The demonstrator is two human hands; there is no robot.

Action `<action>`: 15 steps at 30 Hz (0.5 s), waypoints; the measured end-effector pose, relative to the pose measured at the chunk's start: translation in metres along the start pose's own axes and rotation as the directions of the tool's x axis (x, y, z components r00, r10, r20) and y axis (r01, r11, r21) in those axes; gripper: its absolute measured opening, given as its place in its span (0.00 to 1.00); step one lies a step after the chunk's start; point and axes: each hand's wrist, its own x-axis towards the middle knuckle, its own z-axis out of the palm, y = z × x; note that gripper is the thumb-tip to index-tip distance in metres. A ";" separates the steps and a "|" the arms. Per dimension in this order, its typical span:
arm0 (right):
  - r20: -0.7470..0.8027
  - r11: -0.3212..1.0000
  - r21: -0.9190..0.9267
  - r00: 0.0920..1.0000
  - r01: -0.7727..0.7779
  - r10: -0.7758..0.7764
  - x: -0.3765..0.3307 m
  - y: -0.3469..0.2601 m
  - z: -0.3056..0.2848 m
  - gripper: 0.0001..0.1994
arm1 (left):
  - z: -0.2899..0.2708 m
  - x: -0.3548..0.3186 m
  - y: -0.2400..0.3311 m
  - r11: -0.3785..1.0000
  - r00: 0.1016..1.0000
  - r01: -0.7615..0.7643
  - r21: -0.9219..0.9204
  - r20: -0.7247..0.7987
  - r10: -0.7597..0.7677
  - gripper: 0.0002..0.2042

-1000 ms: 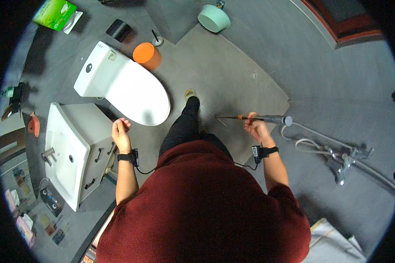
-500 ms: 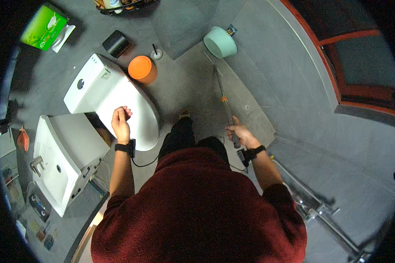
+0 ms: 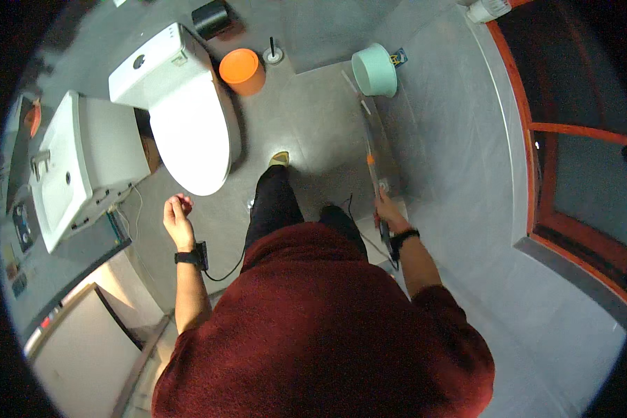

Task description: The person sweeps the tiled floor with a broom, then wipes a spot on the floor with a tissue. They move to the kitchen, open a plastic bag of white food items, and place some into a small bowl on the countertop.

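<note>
Grey tiles cover the bathroom floor (image 3: 313, 125), and a person in a fuzzy dark red sweater (image 3: 320, 327) stands on it, looking down. The right hand (image 3: 389, 212) is closed tight around the near end of a long thin pole (image 3: 370, 150). The pole has a small orange band part way up. It lies almost straight ahead of the hand and reaches away across the floor. Its far end points at a light green basin (image 3: 373, 70) that sits on the floor by the wall. That end looks close to the basin, but it is too small to tell if they touch.

The left hand (image 3: 177, 212) is up in the air with nothing in it. Its fingers are curled in loosely. It is well apart from the pole, so the right hand is the nearer one by far.

A white toilet (image 3: 188, 118) with its lid down stands just ahead of the left hand. An orange bucket (image 3: 242, 70) sits beside the toilet, between it and the basin. A white sink (image 3: 76, 164) is off to the left. A black strap wraps each wrist, and a thin black wire hangs from the left one.
</note>
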 end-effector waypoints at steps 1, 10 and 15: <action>-0.004 0.997 -0.074 1.000 0.003 -0.003 -0.019 0.025 -0.007 0.30 | 0.001 -0.025 -0.007 1.000 0.999 0.026 -0.009 -0.040 -0.026 0.13; 0.194 0.985 -0.170 0.981 0.010 0.023 -0.119 0.114 -0.135 0.29 | 0.020 -0.207 -0.030 0.996 0.989 0.069 -0.061 -0.126 -0.076 0.12; 0.102 0.899 -0.377 0.974 0.224 -0.200 -0.024 0.078 -0.137 0.28 | 0.005 -0.252 -0.013 0.998 0.977 0.064 -0.019 -0.205 -0.067 0.12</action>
